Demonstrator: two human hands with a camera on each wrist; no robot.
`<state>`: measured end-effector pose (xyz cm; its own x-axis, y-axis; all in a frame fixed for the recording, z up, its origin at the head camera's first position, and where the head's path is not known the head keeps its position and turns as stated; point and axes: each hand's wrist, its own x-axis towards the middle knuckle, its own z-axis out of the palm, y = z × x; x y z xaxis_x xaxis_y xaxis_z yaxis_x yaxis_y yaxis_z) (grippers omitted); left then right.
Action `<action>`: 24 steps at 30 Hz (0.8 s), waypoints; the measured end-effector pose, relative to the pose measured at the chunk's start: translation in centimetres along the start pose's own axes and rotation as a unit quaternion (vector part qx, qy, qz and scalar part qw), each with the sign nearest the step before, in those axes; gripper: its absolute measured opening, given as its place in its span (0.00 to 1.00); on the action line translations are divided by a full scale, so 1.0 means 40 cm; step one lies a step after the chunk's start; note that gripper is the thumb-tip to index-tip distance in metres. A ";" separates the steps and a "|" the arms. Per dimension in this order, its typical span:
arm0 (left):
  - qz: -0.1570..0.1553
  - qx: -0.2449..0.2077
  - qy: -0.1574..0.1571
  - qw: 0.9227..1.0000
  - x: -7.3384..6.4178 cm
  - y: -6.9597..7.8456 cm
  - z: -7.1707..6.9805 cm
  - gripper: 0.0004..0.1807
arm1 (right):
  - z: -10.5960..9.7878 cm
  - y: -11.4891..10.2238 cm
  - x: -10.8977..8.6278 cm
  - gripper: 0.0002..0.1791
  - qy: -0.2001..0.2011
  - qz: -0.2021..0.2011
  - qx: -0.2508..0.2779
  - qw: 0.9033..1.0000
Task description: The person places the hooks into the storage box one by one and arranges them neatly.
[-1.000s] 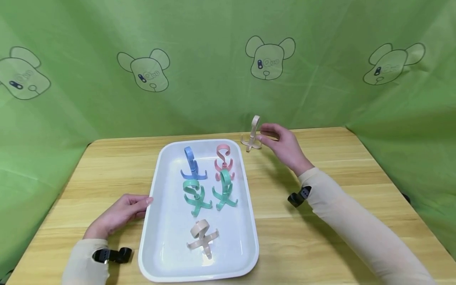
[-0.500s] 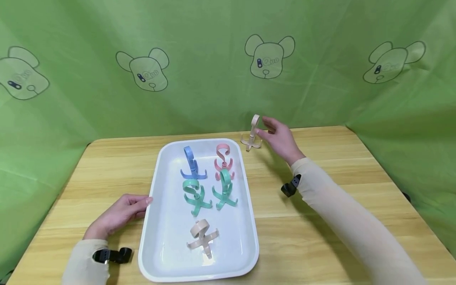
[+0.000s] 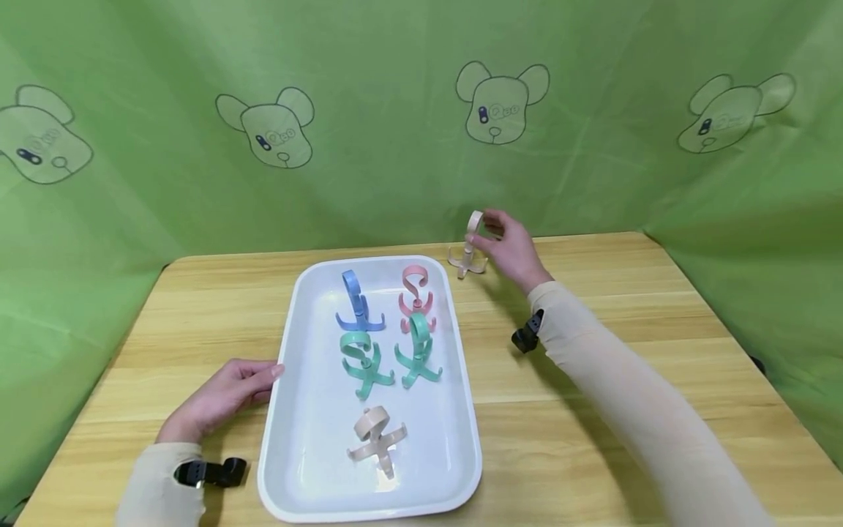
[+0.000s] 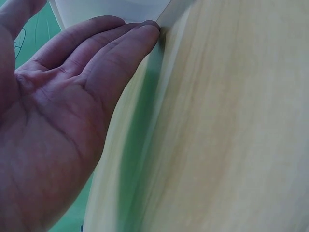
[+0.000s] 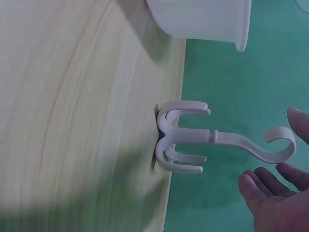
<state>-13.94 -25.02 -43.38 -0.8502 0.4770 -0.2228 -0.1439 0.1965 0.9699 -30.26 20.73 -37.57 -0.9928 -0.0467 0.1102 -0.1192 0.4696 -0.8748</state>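
Note:
A beige swivel hook (image 3: pixel 468 252) with several upturned prongs stands upright near the table's back edge, right of the white tray (image 3: pixel 466 410). My right hand (image 3: pixel 514 252) is at its curved top. In the right wrist view, the fingers (image 5: pixel 253 191) and thumb lie on either side of the hook's curl, with a gap visible. My left hand (image 3: pixel 227 391) holds the tray's left rim, its thumb on the edge and its fingers (image 4: pixel 120 58) against the outer wall. Inside the tray stand a blue hook (image 3: pixel 358 311), a pink hook (image 3: pixel 416 304), two green hooks (image 3: pixel 366 369) and another beige hook (image 3: pixel 377 443).
The wooden table (image 3: pixel 593 351) extends on both sides of the tray. A green curtain (image 3: pixel 382 146) with bear-head drawings hangs behind and beside it. Black wrist cameras (image 3: pixel 527 333) are strapped to both sleeves.
My right hand has moved up and slightly left, closer around the beige hook's curved top. The standing hook, the tray and my left hand have kept their places.

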 end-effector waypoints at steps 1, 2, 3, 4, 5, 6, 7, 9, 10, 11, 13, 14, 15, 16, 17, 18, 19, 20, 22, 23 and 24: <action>0.000 0.000 0.001 1.000 0.001 0.000 0.000 0.24 | 0.001 0.002 0.002 0.40 0.002 0.001 -0.001 1.000; 0.001 0.001 0.001 1.000 0.001 0.000 0.000 0.24 | 0.002 0.003 0.005 0.40 0.004 0.003 -0.004 1.000; 0.002 0.002 0.000 1.000 0.001 0.000 0.000 0.23 | 0.003 0.004 0.007 0.40 0.006 0.005 -0.007 1.000; 0.003 0.002 0.000 1.000 0.001 0.000 0.000 0.23 | 0.004 0.005 0.011 0.39 0.008 0.005 -0.008 1.000; 0.005 0.002 -0.001 1.000 0.000 0.000 0.000 0.23 | 0.006 0.006 0.014 0.39 0.011 0.006 -0.007 1.000; 0.005 0.001 -0.001 1.000 -0.001 0.000 -0.001 0.23 | 0.007 0.005 0.017 0.38 0.012 0.007 -0.004 1.000; 0.007 0.001 -0.003 1.000 -0.001 0.000 -0.001 0.23 | 0.008 0.006 0.020 0.38 0.014 0.008 -0.001 1.000; 0.008 -0.001 -0.006 1.000 -0.001 0.000 0.000 0.23 | 0.010 0.006 0.026 0.36 0.020 0.010 0.009 1.000; 0.009 -0.003 -0.007 1.000 -0.001 0.000 0.001 0.23 | 0.011 0.006 0.028 0.35 0.023 0.011 0.015 1.000; 0.010 -0.003 -0.008 1.000 0.000 -0.001 0.000 0.23 | 0.013 0.005 0.030 0.34 0.026 0.010 0.021 0.999; 0.008 -0.005 -0.007 1.000 0.002 -0.003 -0.001 0.23 | 0.016 0.005 0.033 0.32 0.030 0.008 0.028 0.999; 0.008 -0.005 -0.007 1.000 0.003 -0.004 -0.001 0.23 | 0.018 0.004 0.034 0.31 0.032 0.008 0.028 0.999; 0.009 -0.005 -0.007 1.000 0.003 -0.005 -0.002 0.23 | 0.019 0.004 0.036 0.31 0.033 0.008 0.028 0.999; 0.009 -0.004 -0.007 1.000 0.004 -0.006 -0.002 0.23 | 0.020 0.004 0.036 0.30 0.033 0.007 0.026 0.999; 0.008 -0.003 -0.007 1.000 0.004 -0.006 -0.002 0.23 | 0.020 0.004 0.037 0.29 0.033 0.007 0.024 0.999; 0.006 -0.004 -0.006 1.000 0.004 -0.006 -0.002 0.23 | 0.020 0.004 0.038 0.29 0.033 0.008 0.023 0.999; 0.007 -0.004 -0.007 1.000 0.003 -0.005 -0.001 0.23 | 0.020 0.004 0.038 0.29 0.032 0.008 0.021 0.999; 0.008 -0.004 -0.007 1.000 0.003 -0.004 -0.001 0.23 | 0.020 0.005 0.039 0.29 0.032 0.008 0.021 0.999; 0.007 -0.005 -0.005 1.000 0.002 -0.002 0.000 0.23 | 0.019 0.007 0.041 0.28 0.031 0.005 0.020 0.999; 0.007 -0.006 -0.005 1.000 0.001 -0.001 0.001 0.23 | 0.018 0.008 0.042 0.28 0.030 0.004 0.020 0.999; 0.007 -0.007 -0.005 1.000 0.001 -0.001 0.001 0.23 | 0.016 0.009 0.042 0.28 0.030 0.002 0.019 0.999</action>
<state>-13.96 -24.95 -43.42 -0.8471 0.4880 -0.2103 -0.1392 0.1781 0.9741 -31.98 20.24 -38.00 -0.9910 0.0076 0.1336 -0.1169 0.4358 -0.8924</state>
